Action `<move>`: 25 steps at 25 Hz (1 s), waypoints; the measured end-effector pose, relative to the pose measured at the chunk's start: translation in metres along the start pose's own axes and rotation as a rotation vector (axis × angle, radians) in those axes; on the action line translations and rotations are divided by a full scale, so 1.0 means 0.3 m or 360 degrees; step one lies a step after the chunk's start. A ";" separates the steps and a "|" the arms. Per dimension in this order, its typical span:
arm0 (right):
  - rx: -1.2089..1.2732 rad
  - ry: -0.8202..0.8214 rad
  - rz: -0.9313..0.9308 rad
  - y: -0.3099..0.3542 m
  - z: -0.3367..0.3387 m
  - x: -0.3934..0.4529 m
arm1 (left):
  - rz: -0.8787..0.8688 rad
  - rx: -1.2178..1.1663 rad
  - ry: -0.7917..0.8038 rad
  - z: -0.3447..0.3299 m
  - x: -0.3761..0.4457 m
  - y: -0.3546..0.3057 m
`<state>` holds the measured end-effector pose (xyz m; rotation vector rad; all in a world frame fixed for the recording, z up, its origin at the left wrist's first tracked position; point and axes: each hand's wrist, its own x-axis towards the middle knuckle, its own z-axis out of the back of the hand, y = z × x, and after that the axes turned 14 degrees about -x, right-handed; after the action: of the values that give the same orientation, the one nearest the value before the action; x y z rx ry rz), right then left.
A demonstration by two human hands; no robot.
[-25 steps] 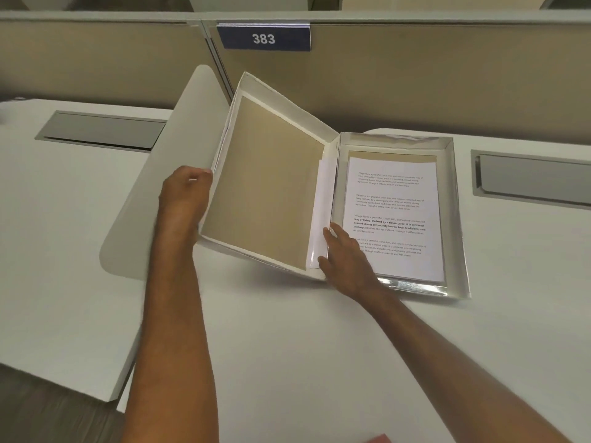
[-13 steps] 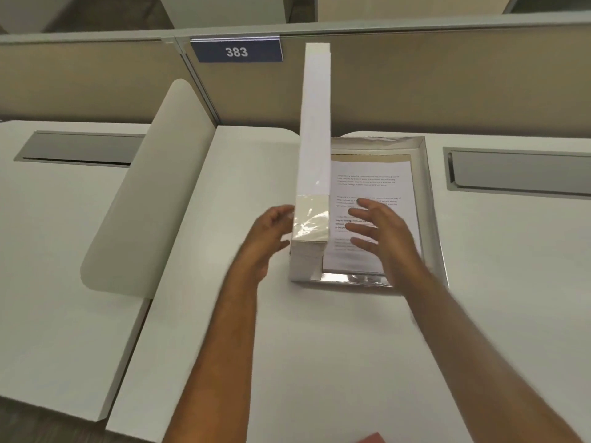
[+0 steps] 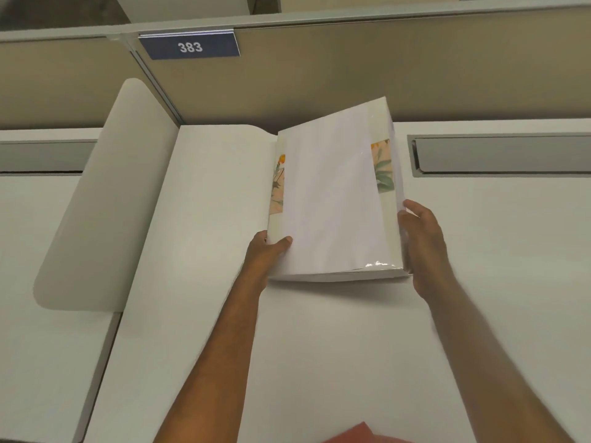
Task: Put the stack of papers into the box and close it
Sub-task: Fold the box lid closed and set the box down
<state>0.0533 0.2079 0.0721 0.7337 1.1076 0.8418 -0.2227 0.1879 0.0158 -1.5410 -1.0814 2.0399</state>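
Observation:
The white box (image 3: 332, 193) lies on the desk with its lid folded down over the base, the lid's far right corner still tilted up a little. A floral picture shows at the lid's left and right sides. The stack of papers is hidden under the lid. My left hand (image 3: 267, 251) grips the lid's near left corner, thumb on top. My right hand (image 3: 422, 241) presses flat against the box's right side near the front corner.
A beige partition with a blue "383" sign (image 3: 190, 46) runs behind the white desk (image 3: 208, 219). A rounded white divider (image 3: 105, 199) stands to the left. Grey cable hatches sit at the far left (image 3: 44, 155) and at the right (image 3: 502, 153). Something red (image 3: 358, 434) pokes in at the bottom edge.
The lid swung from open on the left, through upright, down onto the base, covering the papers. Both hands moved to the box's front corners.

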 end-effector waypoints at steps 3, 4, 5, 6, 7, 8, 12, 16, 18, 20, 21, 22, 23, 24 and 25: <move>-0.0098 -0.0075 -0.0040 -0.056 0.011 0.032 | -0.0052 -0.0059 -0.0017 -0.026 -0.022 0.017; -0.0129 -0.0088 -0.0059 -0.075 0.014 0.045 | -0.0067 -0.0086 -0.0003 -0.032 -0.031 0.022; -0.0162 -0.0089 -0.0080 -0.092 0.016 0.054 | -0.0082 -0.0113 0.0010 -0.035 -0.040 0.026; -0.0197 -0.0082 -0.0097 -0.108 0.018 0.062 | -0.0097 -0.0134 0.0017 -0.037 -0.047 0.030; -0.0230 -0.0073 -0.0110 -0.123 0.021 0.065 | -0.0112 -0.0147 0.0025 -0.039 -0.055 0.034; -0.0258 -0.0069 -0.0121 -0.136 0.024 0.069 | -0.0117 -0.0149 0.0040 -0.042 -0.060 0.039; -0.0278 -0.0036 -0.0146 -0.174 0.036 0.077 | -0.0133 -0.0115 0.0109 -0.058 -0.080 0.069; -0.0313 -0.0027 -0.0109 -0.193 0.054 0.095 | -0.0132 -0.0209 0.0120 -0.059 -0.081 0.085; -0.0286 -0.0044 -0.0137 -0.200 0.068 0.110 | -0.0139 -0.0235 0.0133 -0.060 -0.080 0.089; -0.0255 -0.0056 -0.0178 -0.206 0.076 0.117 | -0.0144 -0.0257 0.0145 -0.063 -0.075 0.090; -0.0247 -0.0056 -0.0177 -0.211 0.076 0.118 | -0.0144 -0.0263 0.0138 -0.064 -0.073 0.091; -0.0240 -0.0053 -0.0165 -0.218 0.074 0.118 | -0.0141 -0.0263 0.0121 -0.065 -0.069 0.092; -0.0243 -0.0047 -0.0153 -0.225 0.070 0.119 | -0.0135 -0.0258 0.0103 -0.065 -0.066 0.092; -0.0264 -0.0034 -0.0152 -0.231 0.066 0.119 | -0.0127 -0.0251 0.0087 -0.063 -0.062 0.093; -0.0302 -0.0011 -0.0164 -0.233 0.065 0.119 | -0.0120 -0.0244 0.0080 -0.062 -0.059 0.094</move>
<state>0.0940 0.2025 0.0022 0.5171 1.0343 0.8425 -0.1952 0.1644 0.0041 -1.5895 -1.2821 1.8970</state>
